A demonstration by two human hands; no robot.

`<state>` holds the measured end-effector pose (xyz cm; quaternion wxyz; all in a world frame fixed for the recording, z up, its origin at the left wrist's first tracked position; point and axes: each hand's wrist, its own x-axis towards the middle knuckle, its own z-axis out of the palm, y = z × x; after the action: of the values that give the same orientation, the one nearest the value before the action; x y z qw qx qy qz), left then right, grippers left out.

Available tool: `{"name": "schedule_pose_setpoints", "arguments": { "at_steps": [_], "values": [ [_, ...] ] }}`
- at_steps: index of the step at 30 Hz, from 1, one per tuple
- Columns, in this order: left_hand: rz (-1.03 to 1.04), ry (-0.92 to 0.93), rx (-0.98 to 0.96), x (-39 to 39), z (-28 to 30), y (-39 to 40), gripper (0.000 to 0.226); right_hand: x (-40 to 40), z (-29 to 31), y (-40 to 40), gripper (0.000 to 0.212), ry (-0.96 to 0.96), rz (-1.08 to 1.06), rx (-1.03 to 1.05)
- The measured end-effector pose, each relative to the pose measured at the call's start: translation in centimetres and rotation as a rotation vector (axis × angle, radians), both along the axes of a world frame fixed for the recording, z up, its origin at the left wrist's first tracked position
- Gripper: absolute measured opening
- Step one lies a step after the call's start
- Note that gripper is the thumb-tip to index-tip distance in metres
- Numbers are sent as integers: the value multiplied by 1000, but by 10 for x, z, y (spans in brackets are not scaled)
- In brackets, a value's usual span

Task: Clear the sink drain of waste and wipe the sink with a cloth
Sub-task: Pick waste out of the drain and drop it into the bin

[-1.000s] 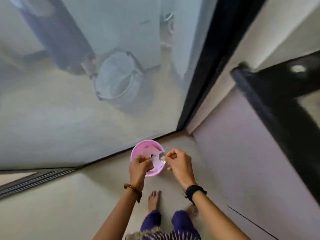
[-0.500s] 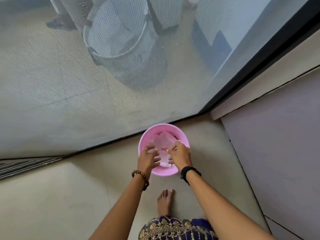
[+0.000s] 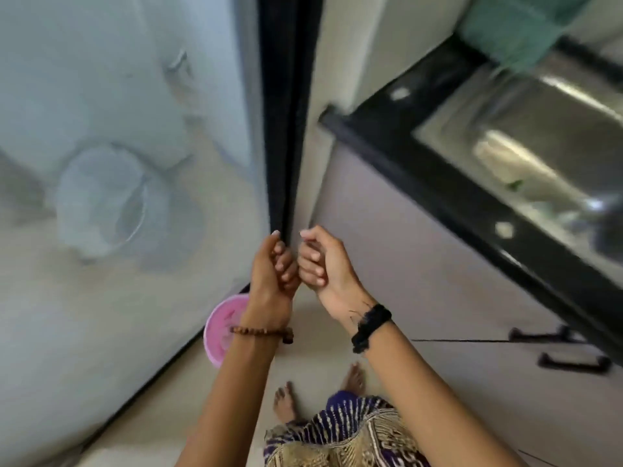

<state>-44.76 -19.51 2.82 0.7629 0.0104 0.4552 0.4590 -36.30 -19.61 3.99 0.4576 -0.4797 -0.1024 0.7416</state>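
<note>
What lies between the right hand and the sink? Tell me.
Head view: from the right hand to the steel sink lie only the pale cabinet front and the black counter edge.

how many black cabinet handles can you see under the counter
2. Both sit at the lower right on the cabinet fronts below the black counter: the upper handle and the lower handle. More may lie outside the frame.
</note>
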Motion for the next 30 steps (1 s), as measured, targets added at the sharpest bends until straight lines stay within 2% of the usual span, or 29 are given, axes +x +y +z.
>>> {"name": "schedule_pose_setpoints", "arguments": {
  "at_steps": [3, 6, 9, 11, 14, 17, 20, 24, 26, 29, 30],
  "values": [
    [-187, -102, 173, 50, 69, 15, 50, 59, 71, -2, 41, 25, -122, 176],
    [-367, -84, 322, 108, 112, 23, 50, 118, 113, -8, 38, -14, -275, 273],
    [-552, -93, 358, 175, 132, 29, 48, 178, 130, -16, 36, -20, -449, 273],
    [-679, -33, 356, 217, 133, 37, 47, 217, 130, -16, 32, -41, -555, 241],
    [-877, 189, 395, 282, 121, 63, 45, 285, 116, -8, 24, -173, -632, 147],
    [-1013, 502, 498, 344, 97, 101, 39, 356, 94, 5, 21, -365, -631, -12],
    [-1087, 780, 648, 398, 57, 144, 32, 425, 58, 29, 20, -511, -647, -163],
    [-1294, 1097, 766, 462, -5, 185, 14, 493, -3, 64, 19, -643, -683, -301],
    [-1366, 1239, 808, 485, -30, 194, 15, 511, -31, 74, 13, -682, -629, -334],
    [-1439, 1331, 909, 511, -62, 196, 29, 525, -67, 82, 20, -763, -419, -387],
    [-1464, 1360, 952, 515, -70, 196, 35, 524, -75, 83, 30, -793, -352, -425]
  ]
}}
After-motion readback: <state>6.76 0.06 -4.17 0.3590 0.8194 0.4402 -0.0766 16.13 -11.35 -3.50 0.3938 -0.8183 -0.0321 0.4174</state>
